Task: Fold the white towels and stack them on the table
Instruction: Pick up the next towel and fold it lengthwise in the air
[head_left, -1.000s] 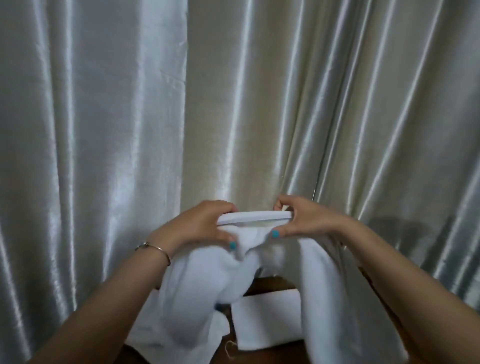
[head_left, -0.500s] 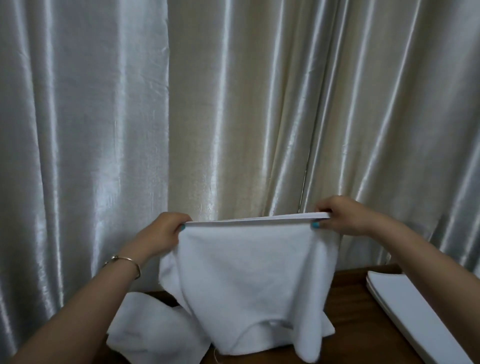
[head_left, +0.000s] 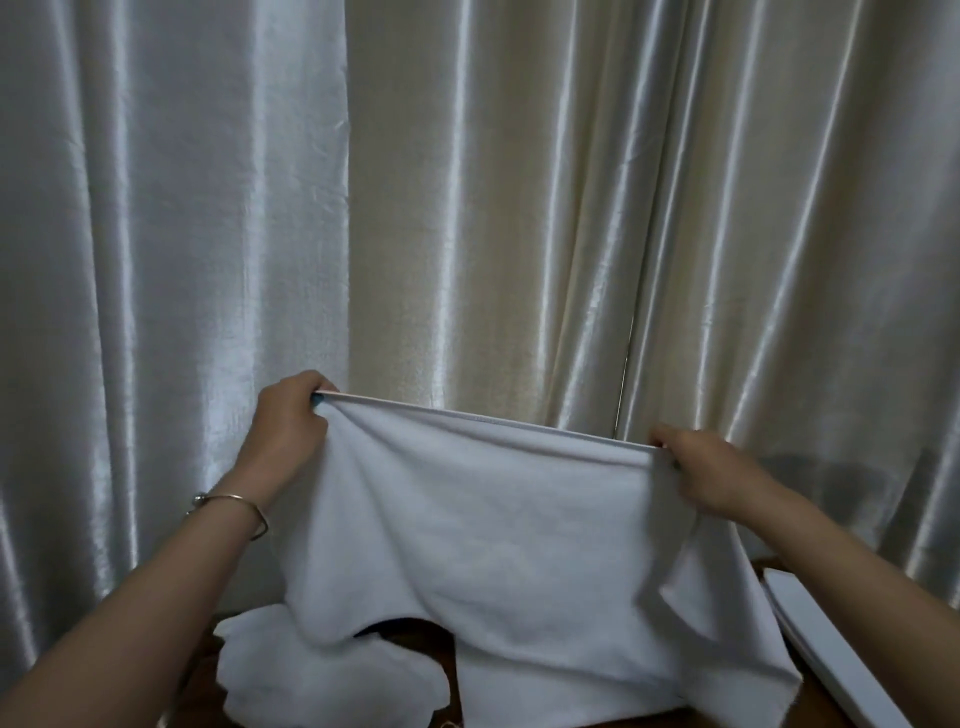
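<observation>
Observed: a white terry-cloth towel (head_left: 498, 525) is held up in front of the person, stretched by its upper hem, which runs slightly downhill from left to right. The left hand (head_left: 291, 436) pinches the upper left corner, fingers curled round the hem; a thin metal bangle (head_left: 234, 506) sits on that wrist. The right hand (head_left: 696, 467) grips the upper right corner, fingers closed over the cloth. The towel's lower edge drapes onto the dark brown wooden table (head_left: 444, 652). A second, crumpled white towel (head_left: 311, 670) lies on the table at lower left. A stack of folded white towels (head_left: 831, 649) rests at lower right. Shiny cream pleated curtains (head_left: 467, 208) hang behind.
</observation>
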